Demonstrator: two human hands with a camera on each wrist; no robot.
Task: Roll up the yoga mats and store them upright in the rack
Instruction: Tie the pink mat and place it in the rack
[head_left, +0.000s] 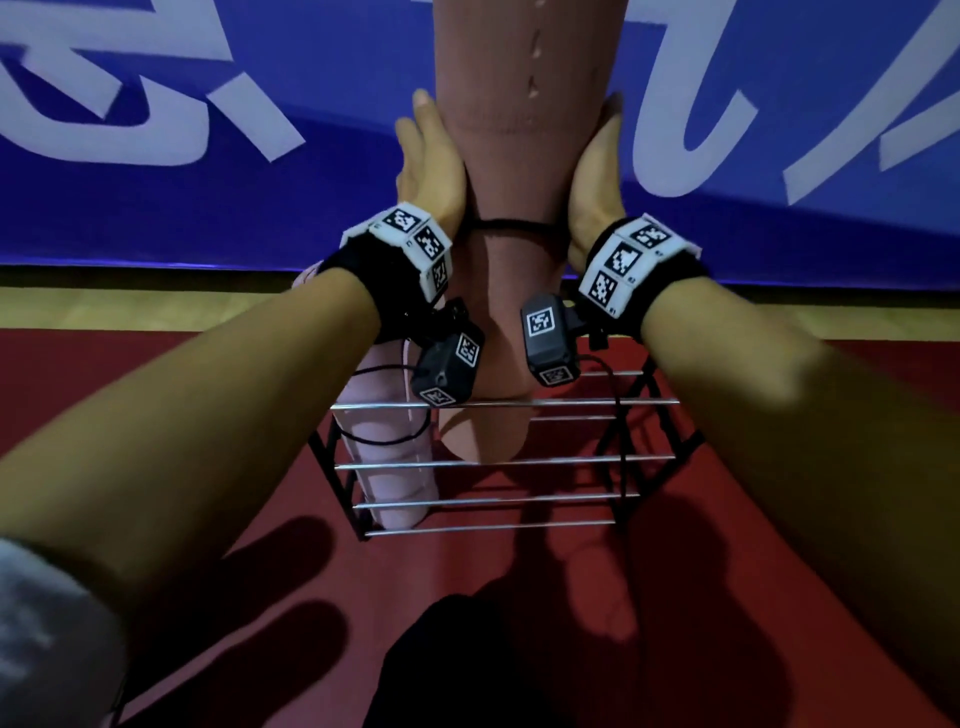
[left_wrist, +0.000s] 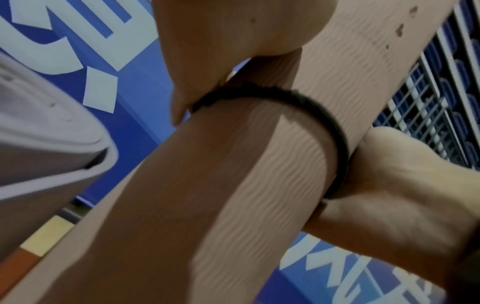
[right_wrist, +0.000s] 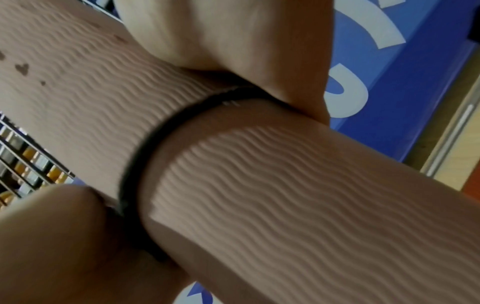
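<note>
I hold a rolled pinkish-brown yoga mat (head_left: 514, 171) upright between both hands, a black elastic band (head_left: 511, 224) tied round its middle. My left hand (head_left: 434, 156) presses flat on its left side and my right hand (head_left: 597, 166) on its right side, fingers pointing up. The mat's lower end stands inside the black wire rack (head_left: 571, 402). A pale pink rolled mat (head_left: 384, 441) stands in the rack's left part. The wrist views show the ribbed mat (left_wrist: 259, 185) (right_wrist: 259, 185) and band (left_wrist: 298, 98) (right_wrist: 161, 131) close up between the palms.
A blue banner with white letters (head_left: 208, 182) hangs just behind the rack. The rack stands on a red floor mat (head_left: 467, 597), with a strip of wooden floor (head_left: 156, 306) behind. The rack's right part holds nothing. My dark-clothed leg (head_left: 441, 665) is at the bottom.
</note>
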